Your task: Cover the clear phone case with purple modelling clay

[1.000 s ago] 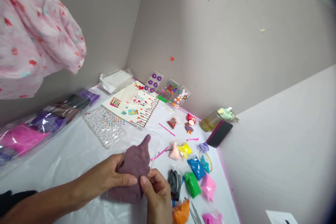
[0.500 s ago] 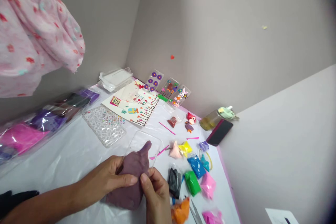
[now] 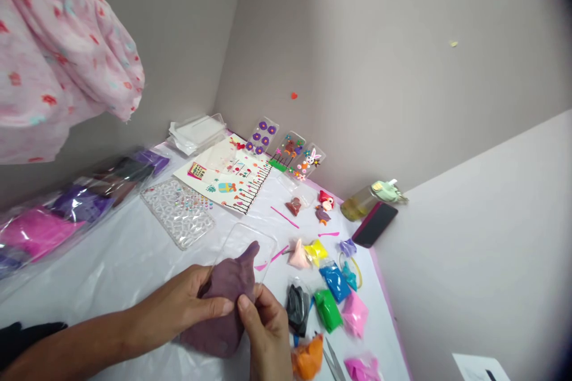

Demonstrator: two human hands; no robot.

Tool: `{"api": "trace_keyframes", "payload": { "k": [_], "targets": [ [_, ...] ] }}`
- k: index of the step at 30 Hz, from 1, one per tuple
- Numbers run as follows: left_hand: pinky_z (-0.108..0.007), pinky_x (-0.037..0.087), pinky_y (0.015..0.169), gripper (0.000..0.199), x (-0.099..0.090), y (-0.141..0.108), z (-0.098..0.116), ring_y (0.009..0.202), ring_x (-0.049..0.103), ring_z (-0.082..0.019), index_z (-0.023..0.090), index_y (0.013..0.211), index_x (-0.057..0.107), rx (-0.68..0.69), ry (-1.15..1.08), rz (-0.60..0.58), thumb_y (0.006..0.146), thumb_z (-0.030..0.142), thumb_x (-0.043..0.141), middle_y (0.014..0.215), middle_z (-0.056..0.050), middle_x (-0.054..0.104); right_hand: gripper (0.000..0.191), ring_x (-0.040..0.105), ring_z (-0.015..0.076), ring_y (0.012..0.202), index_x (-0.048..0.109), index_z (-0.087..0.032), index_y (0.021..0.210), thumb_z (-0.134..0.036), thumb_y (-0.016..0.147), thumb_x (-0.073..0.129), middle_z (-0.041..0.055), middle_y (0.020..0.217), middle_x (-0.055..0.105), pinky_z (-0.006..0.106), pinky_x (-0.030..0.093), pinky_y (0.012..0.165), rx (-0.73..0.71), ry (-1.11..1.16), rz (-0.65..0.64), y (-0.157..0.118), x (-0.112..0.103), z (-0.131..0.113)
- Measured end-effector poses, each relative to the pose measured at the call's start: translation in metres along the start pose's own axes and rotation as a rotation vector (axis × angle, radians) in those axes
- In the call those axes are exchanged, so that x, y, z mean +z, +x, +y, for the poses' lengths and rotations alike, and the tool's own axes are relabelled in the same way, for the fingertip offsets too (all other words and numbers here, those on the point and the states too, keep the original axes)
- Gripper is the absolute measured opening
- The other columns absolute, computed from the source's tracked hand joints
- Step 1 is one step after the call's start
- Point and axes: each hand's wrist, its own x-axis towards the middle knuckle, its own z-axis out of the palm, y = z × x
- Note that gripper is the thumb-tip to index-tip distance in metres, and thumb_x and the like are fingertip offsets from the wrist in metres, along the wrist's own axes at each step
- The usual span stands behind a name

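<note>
Two hands at a white plastic table cover point(image 3: 105, 280), open room at left: left hand point(image 3: 176, 306) and right hand point(image 3: 267, 333) closed, pinching mauve modelling clay point(image 3: 223, 309). The clay, an uneven pointed sheet, overlies a clear phone case point(image 3: 252, 244), near clay packets point(image 3: 328, 309).

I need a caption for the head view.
The left hand and right hand hold mauve clay over a clear phone case, beside bags of coloured clay.

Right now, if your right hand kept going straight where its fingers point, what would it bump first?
The mauve modelling clay, because the right hand is touching it. Past the clay, the clear phone case looks next, though depth is hard to judge.
</note>
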Motion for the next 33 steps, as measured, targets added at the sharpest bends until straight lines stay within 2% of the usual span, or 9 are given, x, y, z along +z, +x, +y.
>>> {"api": "trace_keyframes", "payload": {
  "k": [4,9,13,16,20,27,33],
  "targets": [
    [-0.024,0.032,0.059,0.030,-0.0006,0.0000,-0.0043,0.063,0.043,-0.013,0.016,0.077,0.062,-0.003,-0.051,-0.003,0.080,0.044,0.073,0.067,0.004,0.053,0.038,0.039,0.0121,0.063,0.068,-0.016,0.076,-0.052,0.085,0.075,-0.0016,0.066,0.053,0.023,0.033,0.060,0.002,-0.096,-0.064,0.0023,-0.0064,-0.0020],
    [-0.024,0.036,0.060,0.033,-0.0007,-0.0002,-0.0074,0.063,0.050,-0.014,0.015,0.078,0.066,-0.013,-0.090,0.002,0.080,0.046,0.075,0.067,0.003,0.061,0.045,0.033,0.0129,0.061,0.060,-0.018,0.065,-0.056,0.087,0.070,-0.0034,0.060,0.041,0.024,0.030,0.056,0.014,-0.093,-0.027,0.0003,-0.0088,-0.0046],
    [-0.026,0.045,0.066,0.036,-0.0006,-0.0010,-0.0037,0.071,0.062,-0.018,0.015,0.087,0.072,-0.046,-0.192,0.032,0.077,0.049,0.080,0.078,-0.001,0.073,0.045,0.043,0.0158,0.063,0.068,-0.019,0.078,-0.063,0.087,0.066,0.0001,0.066,0.053,0.026,0.037,0.058,0.001,-0.083,-0.049,0.0001,-0.0043,-0.0065],
    [-0.026,0.048,0.069,0.036,-0.0013,-0.0011,-0.0033,0.076,0.066,-0.019,0.016,0.089,0.074,-0.061,-0.236,0.088,0.074,0.047,0.084,0.084,-0.001,0.076,0.036,0.048,0.0155,0.066,0.069,-0.019,0.083,-0.054,0.081,0.077,0.0004,0.071,0.059,0.025,0.040,0.063,0.023,-0.059,-0.134,0.0020,-0.0040,-0.0054],
    [-0.025,0.047,0.067,0.038,-0.0024,-0.0003,-0.0066,0.075,0.067,-0.020,0.015,0.089,0.075,-0.055,-0.217,0.105,0.074,0.048,0.084,0.081,-0.002,0.076,0.034,0.043,0.0126,0.065,0.068,-0.017,0.077,-0.048,0.082,0.079,-0.0007,0.070,0.057,0.024,0.036,0.063,0.038,-0.025,-0.112,0.0025,-0.0058,-0.0029],
    [-0.030,0.053,0.073,0.044,-0.0027,0.0004,-0.0038,0.080,0.072,-0.025,0.016,0.093,0.073,-0.100,-0.240,0.092,0.072,0.053,0.083,0.088,-0.005,0.080,0.047,0.039,0.0140,0.063,0.067,-0.018,0.074,-0.064,0.084,0.069,-0.0013,0.066,0.051,0.024,0.035,0.057,0.044,-0.080,-0.025,-0.0002,-0.0013,-0.0049],
    [-0.030,0.053,0.075,0.032,-0.0041,-0.0023,0.0006,0.085,0.071,-0.025,0.015,0.092,0.071,-0.100,-0.173,0.085,0.075,0.040,0.081,0.089,-0.004,0.079,0.041,0.045,0.0146,0.065,0.071,-0.018,0.079,-0.058,0.084,0.072,-0.0008,0.066,0.057,0.024,0.039,0.062,0.076,-0.031,-0.067,0.0006,-0.0001,-0.0063]
  ]
}}
